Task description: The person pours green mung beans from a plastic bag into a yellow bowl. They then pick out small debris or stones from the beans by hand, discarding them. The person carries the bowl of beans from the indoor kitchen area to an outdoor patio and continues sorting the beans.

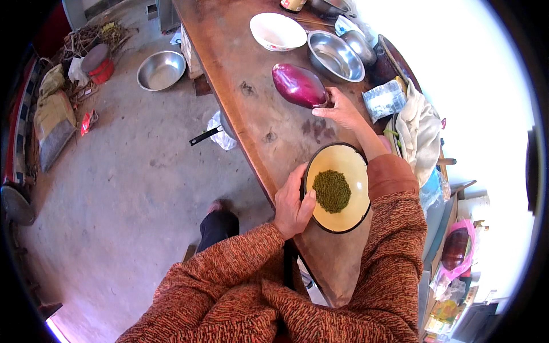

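Observation:
My left hand (294,204) grips the left rim of a cream enamel bowl (355,188) with a dark edge, thumb over the inside. A round heap of small green beans (332,191) lies in its bottom. Farther forward, my right hand (341,110) closes round the stem end of a large, glossy purple eggplant (298,86), which points away to the left over the wooden table (251,114). Whether the eggplant rests on the tabletop or is slightly raised I cannot tell.
Past the eggplant stand a white bowl (278,31) and a steel basin (336,56). A plastic packet (384,100) and a pale cloth (420,134) lie at the right. A black pan handle (204,136) juts out beyond the table's left edge. Another metal basin (161,71) is on the floor.

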### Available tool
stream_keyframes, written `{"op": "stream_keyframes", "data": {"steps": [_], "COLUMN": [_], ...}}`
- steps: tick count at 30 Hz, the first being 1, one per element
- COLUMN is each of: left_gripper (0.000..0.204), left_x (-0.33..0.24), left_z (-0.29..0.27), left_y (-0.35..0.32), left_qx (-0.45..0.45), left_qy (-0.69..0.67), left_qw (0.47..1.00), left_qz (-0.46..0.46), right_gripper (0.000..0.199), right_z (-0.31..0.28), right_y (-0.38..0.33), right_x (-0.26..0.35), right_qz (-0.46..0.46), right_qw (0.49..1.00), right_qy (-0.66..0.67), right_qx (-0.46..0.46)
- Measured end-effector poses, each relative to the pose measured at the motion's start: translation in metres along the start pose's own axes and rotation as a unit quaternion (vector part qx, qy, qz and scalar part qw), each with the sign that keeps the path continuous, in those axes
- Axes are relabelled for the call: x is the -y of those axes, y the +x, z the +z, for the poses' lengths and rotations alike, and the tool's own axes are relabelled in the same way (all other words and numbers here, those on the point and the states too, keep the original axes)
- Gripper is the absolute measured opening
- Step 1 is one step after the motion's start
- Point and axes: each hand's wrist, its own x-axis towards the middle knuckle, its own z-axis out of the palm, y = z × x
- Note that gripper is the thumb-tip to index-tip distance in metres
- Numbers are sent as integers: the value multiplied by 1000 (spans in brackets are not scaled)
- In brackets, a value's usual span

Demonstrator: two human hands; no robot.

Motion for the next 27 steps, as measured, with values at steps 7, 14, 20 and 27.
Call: {"op": "stream_keyframes", "data": {"steps": [7, 14, 20, 27], "left_gripper": [50, 48, 43, 41], "left_x": [7, 0, -35, -55], "left_z": [11, 22, 25, 31], "left_y": [-7, -34, -63, -95], "left_qx": [-22, -37, -50, -49], "left_qy": [10, -4, -21, 4], "left_qw": [1000, 999, 998, 998], "left_qz": [3, -1, 11, 26], "right_gripper": [81, 54, 37, 21], "right_z": [-17, -28, 0, 45], "right_y": [-25, -151, -290, -420], "right_x": [8, 63, 76, 56], "right_qz": [10, -42, -55, 68], "right_qw": [996, 991, 954, 923], "right_qy": [-83, -46, -38, -48], "right_qx": [-28, -120, -292, -375]}}
